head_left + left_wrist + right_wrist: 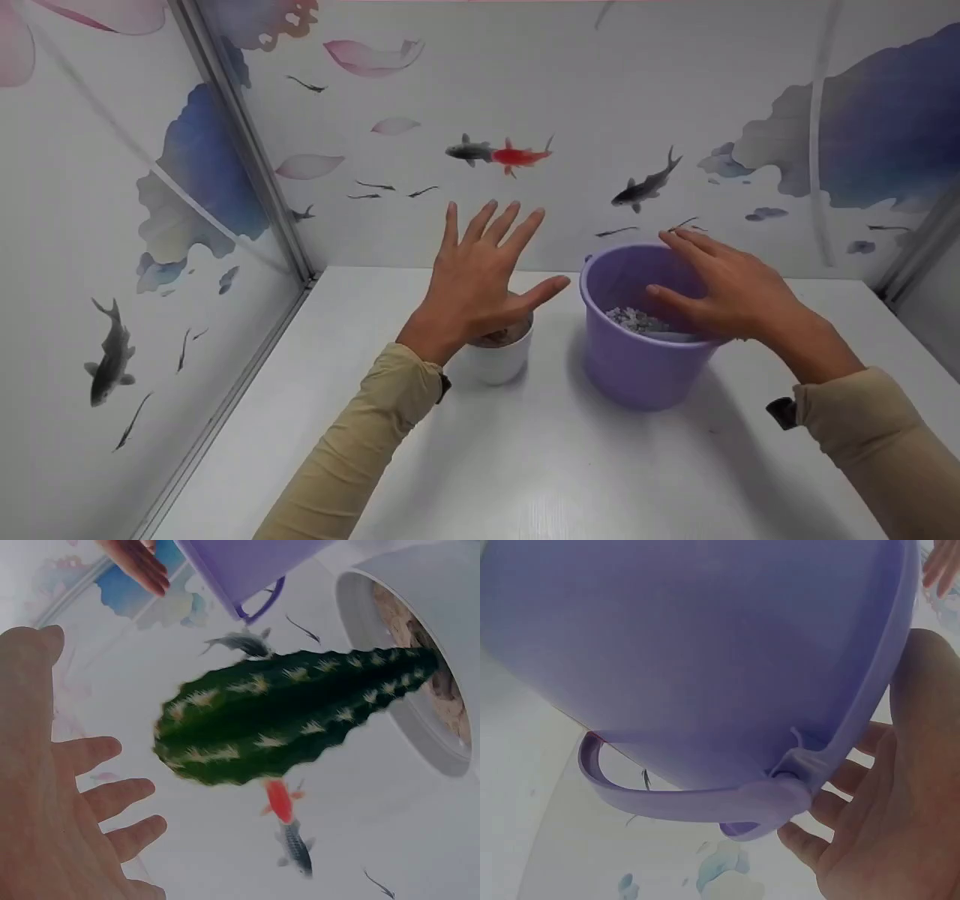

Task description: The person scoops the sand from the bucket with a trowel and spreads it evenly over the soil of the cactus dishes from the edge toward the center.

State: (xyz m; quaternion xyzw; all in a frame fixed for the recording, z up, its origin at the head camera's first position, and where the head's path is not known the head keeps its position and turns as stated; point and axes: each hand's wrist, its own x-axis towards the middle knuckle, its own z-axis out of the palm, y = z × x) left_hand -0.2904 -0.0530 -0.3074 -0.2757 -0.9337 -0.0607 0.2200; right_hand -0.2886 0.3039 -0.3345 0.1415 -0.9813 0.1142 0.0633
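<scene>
One round white pot [499, 367], with a ridged dark-green cactus [277, 716] rising from its brown filling [405, 621], stands on the white counter [525, 480], just left of a purple plastic bucket [637, 375] with loose pale bits [634, 319] inside. The left hand [476, 285] is spread near the cactus, grasping nothing; the right hand [735, 289] is unclenched at the bucket's rim, whether touching I cannot tell. This reads as a moment between grips; taking hold of pot or bucket would call for fingers curling around its wall.
</scene>
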